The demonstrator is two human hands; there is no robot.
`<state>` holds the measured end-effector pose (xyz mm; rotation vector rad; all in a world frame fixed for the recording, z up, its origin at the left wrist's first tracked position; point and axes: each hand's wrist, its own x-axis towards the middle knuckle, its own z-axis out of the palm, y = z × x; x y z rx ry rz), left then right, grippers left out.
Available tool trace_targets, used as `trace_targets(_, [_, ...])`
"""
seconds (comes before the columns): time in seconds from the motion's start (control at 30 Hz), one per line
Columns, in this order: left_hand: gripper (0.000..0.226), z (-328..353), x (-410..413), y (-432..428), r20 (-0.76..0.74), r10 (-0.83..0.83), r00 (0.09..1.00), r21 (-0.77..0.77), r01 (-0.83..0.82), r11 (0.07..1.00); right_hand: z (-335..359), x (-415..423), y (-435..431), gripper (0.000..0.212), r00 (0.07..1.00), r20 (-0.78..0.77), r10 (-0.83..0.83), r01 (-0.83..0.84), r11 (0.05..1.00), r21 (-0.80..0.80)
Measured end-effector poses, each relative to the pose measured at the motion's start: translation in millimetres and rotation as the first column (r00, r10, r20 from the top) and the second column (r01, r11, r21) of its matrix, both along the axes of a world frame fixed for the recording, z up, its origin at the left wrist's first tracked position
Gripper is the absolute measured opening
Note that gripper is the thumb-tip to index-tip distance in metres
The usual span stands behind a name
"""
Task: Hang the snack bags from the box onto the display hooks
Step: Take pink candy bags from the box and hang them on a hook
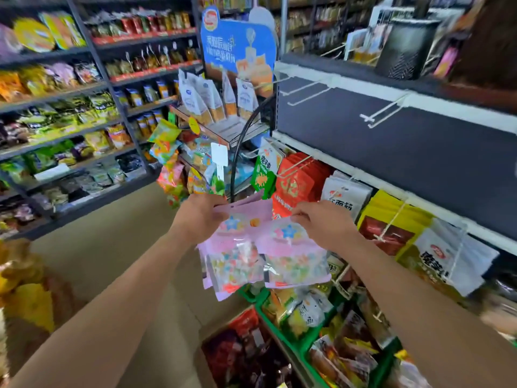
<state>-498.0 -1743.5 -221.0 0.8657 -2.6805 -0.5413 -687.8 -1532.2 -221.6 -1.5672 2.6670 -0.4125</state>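
Observation:
My left hand (200, 212) grips the top of a small stack of pink snack bags (235, 259) with star prints and clear windows. My right hand (324, 224) pinches the top edge of the front pink bag (296, 261), which fans out to the right of the stack. Both hands are in front of the hook display. Empty white display hooks (383, 114) stick out from the dark upper panel, up and to the right of my hands. A cardboard box (243, 357) with dark and red packets stands open on the floor below.
Red, white and yellow bags (391, 219) hang on the lower hook row at right. Green bins (313, 331) of snacks sit under them. A wire stand (223, 113) with a blue sign is straight ahead. Stocked shelves (70, 107) line the left aisle. Yellow bags (25, 292) lie at far left.

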Motion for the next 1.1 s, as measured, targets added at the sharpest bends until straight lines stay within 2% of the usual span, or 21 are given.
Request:
trace_targets(0.2, [0.006,12.9,-33.5,-21.9,-0.008,-0.183,0.983,-0.090,0.182,0.979,11.9,-8.7,1.8,0.021,0.989,-0.037,-0.145,0.143,0.989,-0.038])
trace_targets(0.3, [0.013,22.8,-47.1,-39.0,-0.058,-0.297,0.953,-0.097,0.290,0.952,22.3,-8.9,-2.5,0.021,0.967,-0.054,-0.248,0.245,0.968,-0.059])
trace_targets(0.37, [0.022,31.7,-55.0,-53.5,-0.077,-0.362,0.929,-0.081,0.356,0.931,30.3,-7.2,-6.1,0.021,0.943,-0.054,-0.330,0.325,0.942,-0.079])
trace_targets(0.5, [0.013,46.2,-73.2,-85.3,-0.107,-0.447,0.888,-0.113,0.436,0.893,48.7,-4.2,-10.8,0.020,0.886,-0.031,-0.463,0.458,0.883,-0.106])
trace_targets(0.63, [0.016,56.0,-87.9,-115.0,-0.124,-0.495,0.860,-0.112,0.483,0.868,68.4,-3.9,-15.9,0.022,0.820,-0.051,-0.570,0.559,0.817,-0.137])
trace_targets(0.77, [0.014,53.8,-92.2,-151.2,-0.128,-0.519,0.845,-0.129,0.505,0.854,90.1,-7.5,-37.7,0.023,0.780,-0.131,-0.612,0.595,0.790,-0.148])
trace_targets(0.93, [0.016,44.5,-83.4,-191.2,-0.154,-0.525,0.837,-0.133,0.509,0.851,108.7,-26.1,-83.8,0.027,0.780,-0.224,-0.584,0.574,0.811,-0.115])
trace_targets(1.0, [0.021,42.3,-77.8,-205.4,-0.165,-0.518,0.839,-0.163,0.494,0.854,110.8,-36.1,-104.3,0.025,0.786,-0.219,-0.578,0.566,0.816,-0.118])
trace_targets(1.1, [0.040,34.9,-74.4,-226.8,-0.172,-0.515,0.840,-0.159,0.492,0.856,110.9,-55.6,-131.7,0.017,0.811,-0.116,-0.573,0.552,0.816,-0.172])
